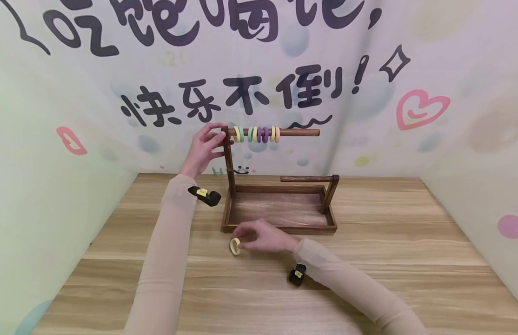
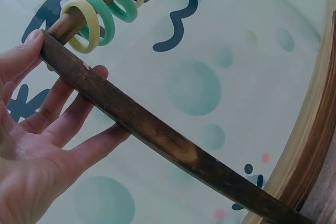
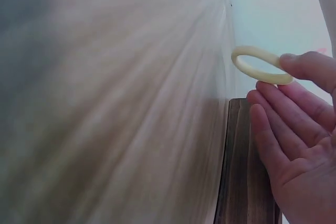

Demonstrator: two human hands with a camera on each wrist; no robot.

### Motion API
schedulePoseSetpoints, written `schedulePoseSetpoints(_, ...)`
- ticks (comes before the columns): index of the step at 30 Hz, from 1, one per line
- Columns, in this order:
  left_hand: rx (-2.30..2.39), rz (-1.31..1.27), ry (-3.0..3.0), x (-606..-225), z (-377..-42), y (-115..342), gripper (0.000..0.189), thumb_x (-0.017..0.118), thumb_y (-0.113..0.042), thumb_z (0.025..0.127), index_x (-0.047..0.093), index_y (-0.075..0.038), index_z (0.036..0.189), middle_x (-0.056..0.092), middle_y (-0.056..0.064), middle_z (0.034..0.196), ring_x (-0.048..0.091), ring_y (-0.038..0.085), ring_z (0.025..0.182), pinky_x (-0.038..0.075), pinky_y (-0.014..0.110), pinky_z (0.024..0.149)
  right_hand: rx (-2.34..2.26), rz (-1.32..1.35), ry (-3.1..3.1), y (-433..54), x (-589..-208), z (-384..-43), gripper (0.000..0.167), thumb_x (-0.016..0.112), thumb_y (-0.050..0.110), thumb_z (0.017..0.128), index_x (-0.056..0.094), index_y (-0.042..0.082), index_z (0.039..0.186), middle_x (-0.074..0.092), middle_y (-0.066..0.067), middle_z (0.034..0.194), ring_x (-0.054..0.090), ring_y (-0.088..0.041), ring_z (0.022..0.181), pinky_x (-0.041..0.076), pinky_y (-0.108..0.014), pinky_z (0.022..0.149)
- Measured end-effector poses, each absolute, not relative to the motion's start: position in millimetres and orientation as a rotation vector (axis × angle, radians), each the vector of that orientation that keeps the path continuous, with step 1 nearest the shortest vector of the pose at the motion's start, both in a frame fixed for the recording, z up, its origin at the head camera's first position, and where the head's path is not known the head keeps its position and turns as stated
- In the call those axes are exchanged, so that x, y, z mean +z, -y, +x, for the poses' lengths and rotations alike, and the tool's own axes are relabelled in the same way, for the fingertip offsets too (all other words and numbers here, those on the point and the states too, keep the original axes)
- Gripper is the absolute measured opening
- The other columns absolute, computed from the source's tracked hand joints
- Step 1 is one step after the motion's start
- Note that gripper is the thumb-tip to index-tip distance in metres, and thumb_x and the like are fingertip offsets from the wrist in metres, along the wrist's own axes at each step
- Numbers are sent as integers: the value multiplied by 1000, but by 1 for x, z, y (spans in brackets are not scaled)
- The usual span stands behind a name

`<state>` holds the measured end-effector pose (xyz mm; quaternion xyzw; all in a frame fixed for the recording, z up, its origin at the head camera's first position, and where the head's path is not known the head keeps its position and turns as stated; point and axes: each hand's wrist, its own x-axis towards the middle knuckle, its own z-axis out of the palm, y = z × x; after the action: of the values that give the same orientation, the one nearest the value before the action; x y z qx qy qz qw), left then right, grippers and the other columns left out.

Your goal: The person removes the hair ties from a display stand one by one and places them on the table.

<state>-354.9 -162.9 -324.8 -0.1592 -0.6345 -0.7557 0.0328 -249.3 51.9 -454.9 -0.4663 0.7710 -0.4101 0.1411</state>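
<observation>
A dark wooden stand has a tall post (image 1: 229, 163) at its left, with a rod (image 1: 301, 132) reaching right from the top. Several yellow, green, purple and orange rings hang along that rod, among them a green ring (image 2: 122, 1). My left hand (image 1: 204, 148) grips the top of the post, thumb at the rod's end and fingers behind the wood. In front of the stand's tray, my right hand (image 1: 265, 236) pinches a pale yellow ring (image 3: 261, 65) between thumb and fingers, above the table.
The stand's tray (image 1: 280, 229) sits on a wood-grain table (image 1: 250, 298). At the tray's right end rises a shorter post (image 1: 331, 195) with a bare rod (image 1: 305, 179) pointing left. A white printed wall (image 1: 368, 153) closes off the back, with side walls at left and right.
</observation>
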Motion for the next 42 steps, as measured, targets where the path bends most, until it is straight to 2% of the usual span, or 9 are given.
schedulePoseSetpoints(5, -2330, -495, 1958, -325, -355, 163, 19, 59, -14, 98, 60, -18, 116, 61, 7, 102, 66, 24, 95, 45, 59, 94, -1179, -1310, -2197, -52, -456, -251, 25, 68, 0, 88, 63, -2, 112, 67, -10, 109, 63, -10, 101, 49, -21, 89)
schedulePoseSetpoints(16, -2313, -516, 1966, -323, -357, 163, 18, 58, -15, 98, 60, -19, 115, 61, 7, 103, 66, 25, 95, 45, 59, 93, -1201, -1269, -2235, -54, -457, -252, 24, 65, -9, 87, 61, -8, 111, 66, -18, 110, 65, -26, 103, 51, -22, 86)
schedulePoseSetpoints(36, -2307, -514, 1982, -325, -356, 163, 17, 57, -14, 99, 60, -21, 114, 59, 7, 103, 65, 25, 96, 44, 59, 94, -1308, -1235, -2188, -64, -448, -252, 26, 66, -9, 85, 62, -7, 111, 66, -19, 108, 66, -25, 99, 52, -24, 86)
schedulePoseSetpoints(42, -2306, -517, 1982, -325, -356, 164, 18, 57, -15, 98, 60, -20, 115, 59, 7, 103, 65, 26, 97, 44, 60, 94, -1373, -1226, -2173, -67, -443, -253, 25, 64, -8, 87, 62, -8, 111, 66, -22, 109, 64, -31, 101, 51, -26, 88)
